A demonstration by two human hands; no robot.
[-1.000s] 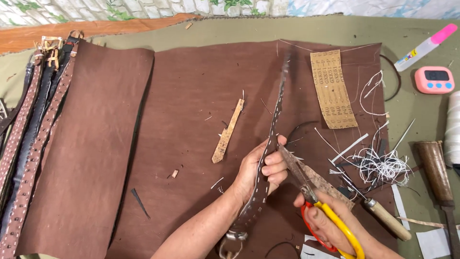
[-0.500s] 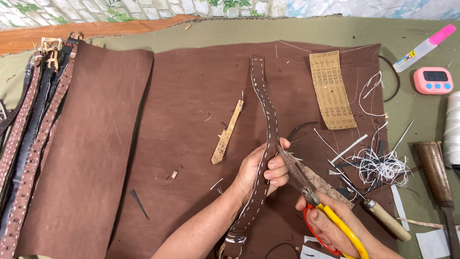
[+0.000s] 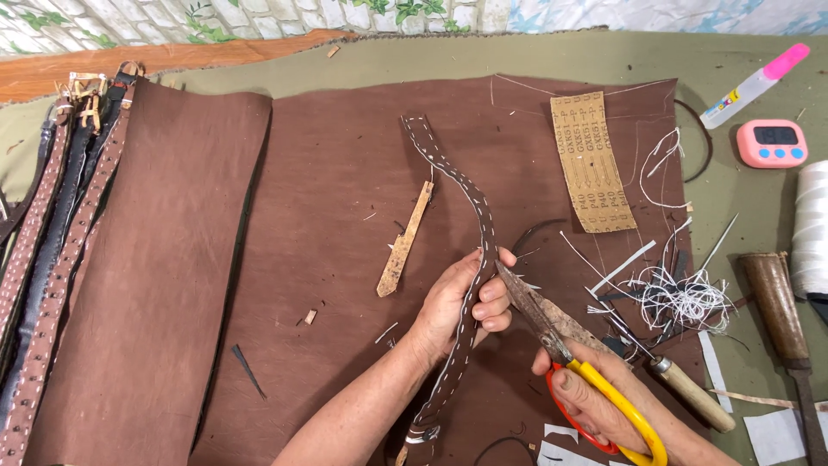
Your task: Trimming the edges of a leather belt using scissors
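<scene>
Left hand (image 3: 457,304) fingers closed around a brown stitched leather strap (image 3: 470,207), mid-length; the strap curves up toward the far edge of the brown leather sheet (image 3: 328,173) and lies on it. Right hand (image 3: 595,401) fingers closed through the handles of yellow-and-red scissors (image 3: 552,324), near the sheet's near edge; blade tips touch the strap beside the left fingers. Sandpaper strip (image 3: 591,160) toward the sheet's far right corner.

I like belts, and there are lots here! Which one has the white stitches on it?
The brown strap gripped in the left hand. The belts stacked at the left edge show studs instead.
</scene>
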